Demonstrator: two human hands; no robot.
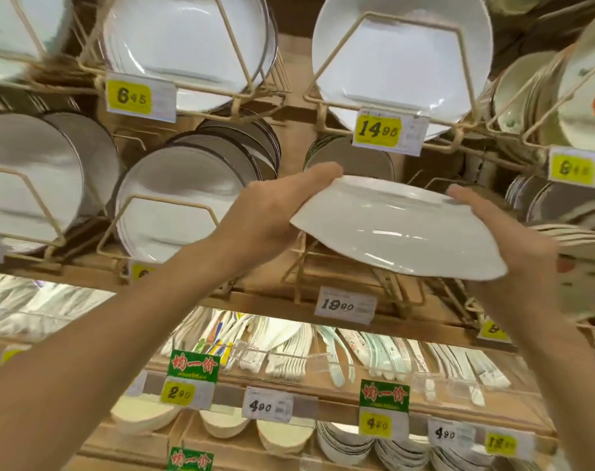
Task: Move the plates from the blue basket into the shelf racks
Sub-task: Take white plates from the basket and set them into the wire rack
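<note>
1. Fingers [323, 171] of the left hand [272, 212] curl over the left rim of the plate [398, 232]. The right hand [506, 239] clasps the opposite rim. Neither hand is free.
2. The plate is held in the air between both hands, tilted, with its underside towards the camera.
3. The wire rack [309, 263] lies just below and beyond the fingers. In my judgement the plate must be turned on edge to slot in. The left hand appears nearer.
4. The plate is plain white, glossy and round. No chips are visible.

Glossy white plate [398, 229], likely ceramic; cream-coated wire racks [174, 212]; wooden shelf [262, 300].
</note>
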